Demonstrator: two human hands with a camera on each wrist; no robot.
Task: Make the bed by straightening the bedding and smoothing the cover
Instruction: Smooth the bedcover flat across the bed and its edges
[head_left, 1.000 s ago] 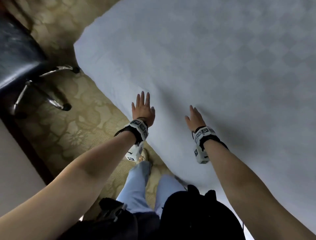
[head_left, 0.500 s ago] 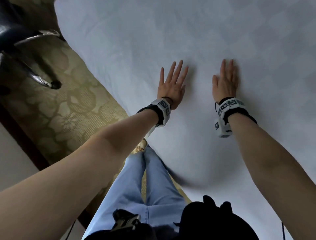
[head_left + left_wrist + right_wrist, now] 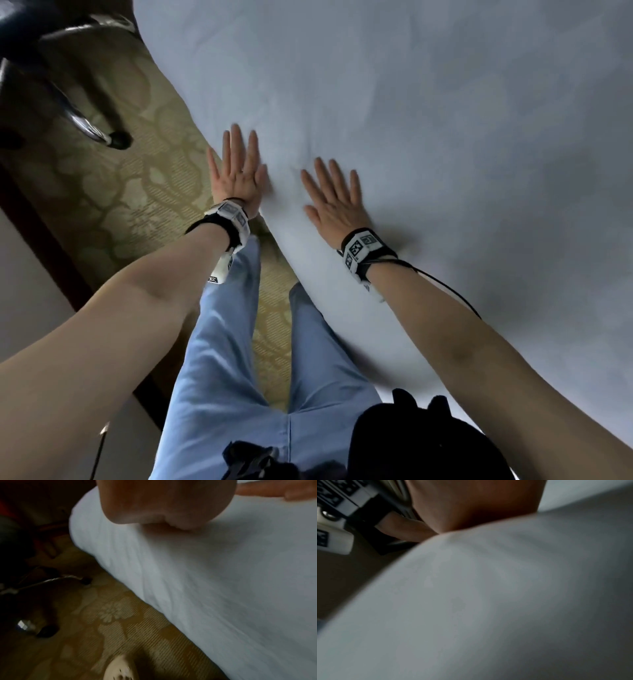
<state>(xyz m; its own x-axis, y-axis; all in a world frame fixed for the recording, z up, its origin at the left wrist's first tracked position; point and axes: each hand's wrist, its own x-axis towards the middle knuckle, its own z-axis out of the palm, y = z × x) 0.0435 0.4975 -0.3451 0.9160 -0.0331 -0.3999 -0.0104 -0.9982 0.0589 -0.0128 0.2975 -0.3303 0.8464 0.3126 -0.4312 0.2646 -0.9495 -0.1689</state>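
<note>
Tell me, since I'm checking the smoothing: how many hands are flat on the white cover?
2. The left hand presses the cover at its edge by the floor; the right hand lies beside it, further in.

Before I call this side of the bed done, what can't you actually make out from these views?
- Far side and head of the white cover: cut off by the head view's top and right edges.
- Left hand fingers: left wrist view shows mostly the palm heel.
- Right hand fingers: hidden in the right wrist view behind the palm and bulging cover.
- Fine wrinkles: both wrist views are blurred.
- Chair: only its base shows, cropped at the head view's corner.
</note>
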